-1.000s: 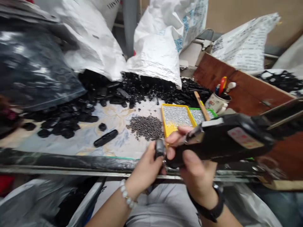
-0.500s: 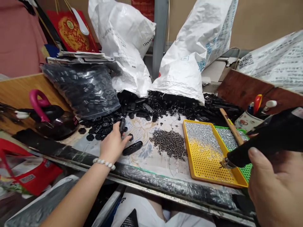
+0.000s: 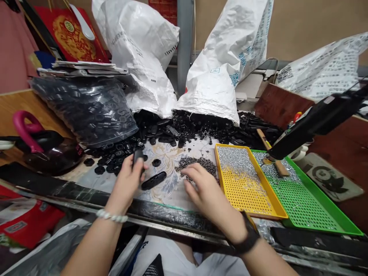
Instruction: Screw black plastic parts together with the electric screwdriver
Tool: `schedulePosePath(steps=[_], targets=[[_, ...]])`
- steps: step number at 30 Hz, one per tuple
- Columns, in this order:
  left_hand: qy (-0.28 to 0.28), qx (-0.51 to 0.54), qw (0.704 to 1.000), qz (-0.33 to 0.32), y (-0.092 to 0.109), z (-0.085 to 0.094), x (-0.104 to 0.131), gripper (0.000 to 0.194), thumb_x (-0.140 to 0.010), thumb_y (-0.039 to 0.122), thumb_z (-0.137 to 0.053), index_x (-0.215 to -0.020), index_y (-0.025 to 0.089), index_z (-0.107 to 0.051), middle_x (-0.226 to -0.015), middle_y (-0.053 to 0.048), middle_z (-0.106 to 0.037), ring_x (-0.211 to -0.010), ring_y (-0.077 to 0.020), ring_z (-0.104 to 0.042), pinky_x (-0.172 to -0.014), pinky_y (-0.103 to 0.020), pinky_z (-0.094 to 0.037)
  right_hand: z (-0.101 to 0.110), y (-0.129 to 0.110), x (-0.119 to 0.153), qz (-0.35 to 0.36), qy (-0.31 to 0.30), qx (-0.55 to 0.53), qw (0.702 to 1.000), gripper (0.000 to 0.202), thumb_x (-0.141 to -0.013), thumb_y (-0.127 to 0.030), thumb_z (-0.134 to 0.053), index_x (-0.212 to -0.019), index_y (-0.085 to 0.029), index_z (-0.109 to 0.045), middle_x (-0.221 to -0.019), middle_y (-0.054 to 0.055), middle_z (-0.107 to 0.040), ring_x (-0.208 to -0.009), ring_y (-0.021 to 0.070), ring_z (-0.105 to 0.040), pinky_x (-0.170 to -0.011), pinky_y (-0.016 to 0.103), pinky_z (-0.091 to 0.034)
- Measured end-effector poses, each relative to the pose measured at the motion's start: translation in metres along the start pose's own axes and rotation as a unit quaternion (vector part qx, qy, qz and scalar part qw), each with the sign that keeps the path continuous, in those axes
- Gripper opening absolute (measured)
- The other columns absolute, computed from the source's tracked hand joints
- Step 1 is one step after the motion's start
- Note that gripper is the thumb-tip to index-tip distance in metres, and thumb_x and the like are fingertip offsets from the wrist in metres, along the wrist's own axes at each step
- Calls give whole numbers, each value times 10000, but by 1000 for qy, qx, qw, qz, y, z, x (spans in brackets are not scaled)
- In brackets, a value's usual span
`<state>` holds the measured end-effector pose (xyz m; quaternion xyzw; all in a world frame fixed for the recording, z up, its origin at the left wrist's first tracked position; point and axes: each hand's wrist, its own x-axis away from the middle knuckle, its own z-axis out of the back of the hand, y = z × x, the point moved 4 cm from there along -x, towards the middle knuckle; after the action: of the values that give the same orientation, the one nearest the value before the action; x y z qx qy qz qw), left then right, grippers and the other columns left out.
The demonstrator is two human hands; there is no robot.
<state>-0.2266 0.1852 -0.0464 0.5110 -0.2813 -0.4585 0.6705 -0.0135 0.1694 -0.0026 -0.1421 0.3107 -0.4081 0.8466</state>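
Observation:
My left hand [image 3: 126,182] is closed on an elongated black plastic part [image 3: 138,156], held a little above the table. Just right of it, a similar long black casing [image 3: 154,180] lies on the patterned sheet, with a round black knob-like piece [image 3: 156,163] behind. My right hand [image 3: 205,189] reaches over the near side of a pile of small dark metal pieces [image 3: 212,167]. Its fingers are bent and apart, and I see nothing between them. A black power screwdriver [image 3: 304,128] hangs tilted at the right, its tip over the green tray [image 3: 313,211].
A yellow perforated tray [image 3: 244,195] with small silvery pieces stands left of the green one. A wooden-handled brush [image 3: 280,168] lies in the green tray. White sacks [image 3: 212,88] and black parts fill the back. A dark teapot [image 3: 51,153] stands left.
My right hand has let go of the power screwdriver and moved left to the metal pile. My left hand has lifted the black part from the table. The view has turned slightly right.

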Motion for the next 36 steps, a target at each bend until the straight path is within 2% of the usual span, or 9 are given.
schedulePosePath(steps=[3, 6, 9, 11, 16, 22, 27, 32, 36], targets=[[-26, 108, 993, 32, -2, 12, 14, 306, -860, 467, -333, -998, 237, -481, -825, -13, -611, -600, -147, -579, -603, -301, -487, -42, -1, -53, 13, -80, 25, 996, 227, -836, -111, -472, -1017, -140, -606, -927, 92, -613, -839, 188, -611, -785, 315, -517], [-46, 225, 968, 99, -8, 23, 29, 256, -845, 384, -457, -1057, 244, -493, -954, -38, -642, -766, -180, -647, -640, -285, -499, -80, -3, -94, 10, -128, 55, 990, 245, -824, -60, -447, -984, -118, -624, -938, 133, -620, -786, 206, -625, -716, 340, -517], [-74, 320, 931, 161, -12, 24, 41, 313, -830, 339, -555, -1129, 276, -486, -1093, -46, -634, -972, -228, -639, -735, -288, -503, -107, -2, -114, -14, -153, 72, 986, 253, -803, 0, -433, -867, -111, -650, -890, 144, -636, -778, 221, -629, -688, 344, -508], [-93, 332, 922, 174, -11, 21, 46, 344, -827, 336, -577, -1151, 284, -477, -1127, -47, -623, -1018, -247, -625, -773, -305, -502, -111, -1, -114, -25, -156, 65, 985, 265, -797, 15, -435, -838, -128, -654, -880, 134, -641, -785, 213, -627, -701, 335, -505], [-164, 326, 912, 189, -5, -4, 58, 428, -829, 371, -576, -1224, 296, -429, -1214, -55, -584, -1049, -244, -608, -776, -304, -496, -64, 1, -67, -13, -124, -12, 992, 272, -816, -95, -534, -1073, -160, -592, -1020, 84, -621, -933, 161, -594, -860, 281, -483], [-244, 261, 919, 163, 4, -50, 81, 512, -812, 398, -594, -1273, 361, -376, -1382, -22, -473, -1157, -208, -528, -752, -230, -479, -6, 5, 17, -56, -46, -189, 979, 359, -821, -80, -522, -1153, -218, -543, -1042, 40, -559, -886, 109, -556, -807, 255, -490], [-280, 227, 927, 104, 19, -74, 91, 495, -791, 381, -617, -1236, 341, -403, -1390, -27, -468, -1195, -209, -506, -849, -243, -478, 11, 14, 45, -56, 19, -183, 981, 351, -836, -104, -529, -1164, -230, -542, -1064, 54, -574, -969, 137, -553, -846, 299, -490], [-290, 187, 937, 58, 27, -85, 97, 469, -811, 364, -582, -1236, 321, -388, -1388, -29, -472, -1318, -209, -368, -935, -263, -445, 21, 18, 59, -24, 65, -170, 983, 357, -849, -108, -505, -1187, -220, -541, -1083, 84, -585, -1006, 151, -563, -860, 320, -499], [-283, 119, 952, 4, 31, -90, 105, 429, -831, 342, -544, -1237, 303, -411, -1318, -56, -545, -1231, -239, -483, -955, -329, -432, 22, 21, 69, -79, 84, -194, 974, 358, -833, -101, -519, -1167, -219, -570, -1058, 76, -613, -966, 154, -580, -846, 316, -497]])
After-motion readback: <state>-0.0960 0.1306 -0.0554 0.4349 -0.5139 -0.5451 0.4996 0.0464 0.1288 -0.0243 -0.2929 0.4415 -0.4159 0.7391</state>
